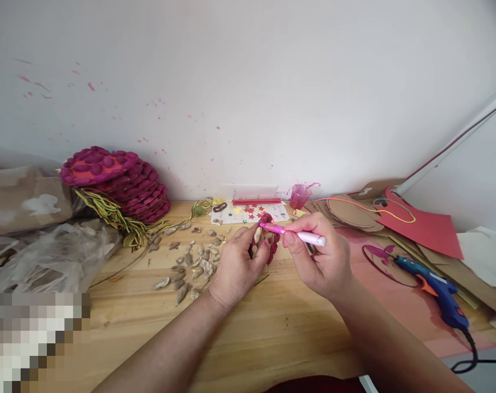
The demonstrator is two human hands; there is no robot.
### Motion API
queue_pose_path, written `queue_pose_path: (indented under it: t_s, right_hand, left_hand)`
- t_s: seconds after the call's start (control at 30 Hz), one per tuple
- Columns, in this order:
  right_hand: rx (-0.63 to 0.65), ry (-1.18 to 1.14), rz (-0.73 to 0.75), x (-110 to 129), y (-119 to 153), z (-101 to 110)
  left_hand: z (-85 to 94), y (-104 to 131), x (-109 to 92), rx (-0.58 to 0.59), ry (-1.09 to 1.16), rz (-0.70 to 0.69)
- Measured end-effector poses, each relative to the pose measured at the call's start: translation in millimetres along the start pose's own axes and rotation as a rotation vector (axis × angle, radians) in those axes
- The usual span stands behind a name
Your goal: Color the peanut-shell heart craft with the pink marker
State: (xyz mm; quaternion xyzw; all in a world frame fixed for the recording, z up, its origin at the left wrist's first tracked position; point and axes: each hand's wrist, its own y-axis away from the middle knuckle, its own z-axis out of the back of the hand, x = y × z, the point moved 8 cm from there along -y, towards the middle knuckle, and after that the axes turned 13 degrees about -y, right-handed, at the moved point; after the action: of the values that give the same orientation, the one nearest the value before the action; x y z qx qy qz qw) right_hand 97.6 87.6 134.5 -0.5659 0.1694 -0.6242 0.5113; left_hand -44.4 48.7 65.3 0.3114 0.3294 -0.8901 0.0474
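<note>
My left hand (242,261) is closed around a small disc (273,248) with a dark pink edge and pale peanut shells on its face. In my right hand (319,256) is a brush (311,238) with a white handle, gripped between thumb and fingers. Its bright pink tip touches the upper part of the disc. Part of the disc is hidden behind my left fingers and thumb. Loose peanut shells (201,250) lie on the wooden table (248,333) left of my hands.
Stacked magenta discs (108,169) and coloured strings (104,210) stand back left, beside plastic bags (63,256). Behind my hands are star stickers (252,212) and a pink-stained cup (300,195). Cardboard discs (352,212), red paper (422,226) and a blue glue gun (442,292) lie right.
</note>
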Motion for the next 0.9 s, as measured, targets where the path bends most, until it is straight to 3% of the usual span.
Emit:
queue_pose_path:
  t_s: [0.7,0.9]
  right_hand:
    - [-0.082,-0.071,-0.025,-2.9,1.9,9.4]
    - [-0.102,-0.079,-0.092,-17.2,2.0,13.8]
  left_hand:
    - [0.1,0.1,-4.0,0.013,0.025,-0.036]
    - [-0.1,-0.5,-3.5,0.016,0.012,-0.029]
